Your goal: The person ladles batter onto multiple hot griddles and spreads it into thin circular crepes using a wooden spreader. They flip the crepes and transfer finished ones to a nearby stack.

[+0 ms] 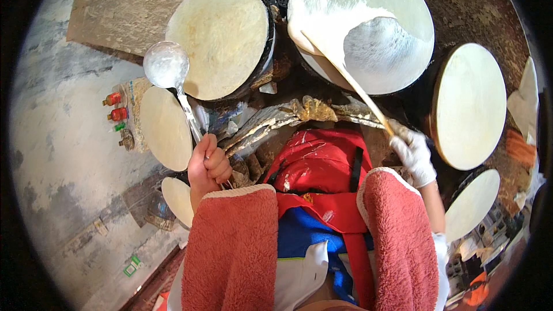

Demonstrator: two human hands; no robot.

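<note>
My bare left hand (209, 164) is closed around the handle of a metal ladle (167, 64), its pale-coated bowl raised at the left. In my right hand (416, 155), which wears a white glove, is the end of a long wooden stick (351, 80). The stick reaches across the near left part of a large round griddle (374, 52). White batter (322, 26) is spread unevenly over this griddle; a greyer, thinly coated patch shows at its right. The stick's far tip is at the batter, and whether it has a crosspiece cannot be seen.
Several round griddles covered with pale sheets stand around me, among them one at upper left (222, 40) and one at right (469, 106). Two red-labelled bottles (115, 106) stand at the left. A red apron (319, 158) covers my front, and a red towel (230, 247) hangs over my shoulders.
</note>
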